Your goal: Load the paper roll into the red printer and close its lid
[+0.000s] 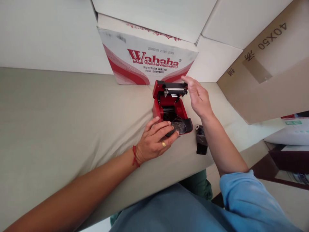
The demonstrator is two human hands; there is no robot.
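A small red and black printer (157, 112) stands on the cloth-covered surface with its lid (172, 85) raised. Inside the lid a metal bar and roller show, and the body holds a dark roll (169, 110). My left hand (155, 140) lies with fingers spread over the printer's front, on a dark panel under wrinkled clear film (180, 125). It partly hides that panel. At the lid's right end is my right hand (198, 96), fingers stretched out; whether it touches the lid I cannot tell. A dark wrapped piece with a small white roll end (201, 141) lies right of the printer.
Behind the printer stands a white and red Wahaha water carton (154, 62), with white boxes (154, 16) around it. A brown cardboard box (272, 67) leans at the right. The surface's front edge runs close to my body.
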